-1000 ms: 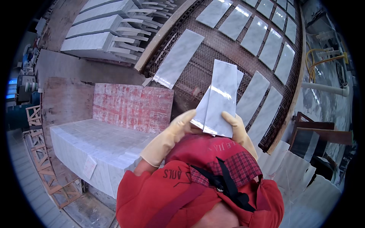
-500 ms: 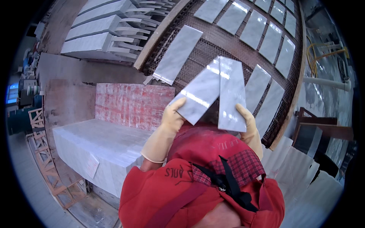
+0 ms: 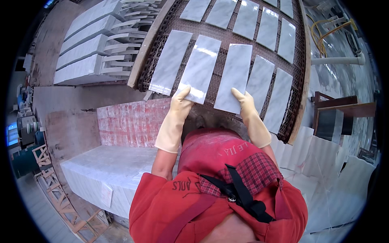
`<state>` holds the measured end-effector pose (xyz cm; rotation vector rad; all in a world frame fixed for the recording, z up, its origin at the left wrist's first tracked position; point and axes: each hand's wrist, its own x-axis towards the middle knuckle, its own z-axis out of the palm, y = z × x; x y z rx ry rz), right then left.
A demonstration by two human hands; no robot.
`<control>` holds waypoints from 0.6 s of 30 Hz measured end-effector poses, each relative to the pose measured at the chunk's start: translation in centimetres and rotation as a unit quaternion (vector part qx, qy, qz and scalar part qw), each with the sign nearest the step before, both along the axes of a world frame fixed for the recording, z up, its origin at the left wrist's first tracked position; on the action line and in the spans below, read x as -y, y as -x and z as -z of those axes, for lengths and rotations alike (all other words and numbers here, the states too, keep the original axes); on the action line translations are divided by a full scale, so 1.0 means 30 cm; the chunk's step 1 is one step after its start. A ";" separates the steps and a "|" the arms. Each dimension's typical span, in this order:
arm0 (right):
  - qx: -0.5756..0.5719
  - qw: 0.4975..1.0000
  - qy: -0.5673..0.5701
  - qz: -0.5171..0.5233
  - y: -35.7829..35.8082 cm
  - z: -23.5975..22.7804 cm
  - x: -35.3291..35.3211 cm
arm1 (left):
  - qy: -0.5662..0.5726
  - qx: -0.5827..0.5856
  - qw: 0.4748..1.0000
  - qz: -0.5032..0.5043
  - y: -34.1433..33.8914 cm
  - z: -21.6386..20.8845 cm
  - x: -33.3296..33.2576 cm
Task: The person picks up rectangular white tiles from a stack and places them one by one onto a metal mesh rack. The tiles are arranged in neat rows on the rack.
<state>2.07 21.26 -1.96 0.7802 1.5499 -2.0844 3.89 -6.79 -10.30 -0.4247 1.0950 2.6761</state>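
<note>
Tiles (image 3: 200, 67) (image 3: 235, 75) moved apart over mesh rack (image 3: 220, 60) | hands (image 3: 180, 106) (image 3: 246, 106) pinching one each | pale-lettered apron (image 3: 208, 143)

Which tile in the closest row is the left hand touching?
The second rectangular, grey-white stone tile from the left: only this one lies under the thumb of the cream-gloved left hand. The right hand touches the third tile.

grey floor (image 3: 38, 202) and wooden lattice (image 3: 51, 183) at left, red-streaked panel (image 3: 133, 122), white pipe (image 3: 338, 61) and yellow hose (image 3: 338, 28) at right
</note>
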 end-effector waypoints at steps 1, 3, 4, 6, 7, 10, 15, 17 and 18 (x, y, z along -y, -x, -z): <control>0.003 1.000 0.004 -0.005 0.002 0.023 0.007 | -0.047 0.015 0.999 0.010 0.025 0.002 -0.006; 0.008 0.999 -0.007 -0.034 0.006 0.049 0.025 | -0.026 0.007 1.000 -0.002 0.032 0.033 -0.010; 0.014 0.999 -0.010 -0.046 0.007 0.057 0.022 | -0.014 0.004 1.000 -0.009 0.035 0.047 -0.011; 0.025 0.997 -0.020 -0.065 0.014 0.080 0.008 | -0.018 0.059 0.997 -0.054 0.052 0.020 -0.037; 0.020 0.998 -0.011 -0.056 0.007 0.108 -0.001 | -0.040 0.109 0.990 -0.084 0.054 0.005 -0.050; 0.025 0.997 -0.054 -0.044 0.003 0.083 -0.003 | -0.183 0.265 0.937 -0.136 0.093 -0.235 -0.095; 0.080 0.984 -0.137 -0.077 0.001 -0.007 -0.033 | 0.020 -0.025 0.999 0.021 -0.024 -0.066 0.030; 0.041 0.986 -0.139 -0.084 -0.041 -0.068 -0.034 | 0.195 -0.187 0.958 0.095 -0.092 0.015 0.067; 0.024 0.985 -0.141 -0.094 -0.056 -0.099 -0.036 | 0.190 -0.132 0.970 0.076 -0.110 -0.005 0.063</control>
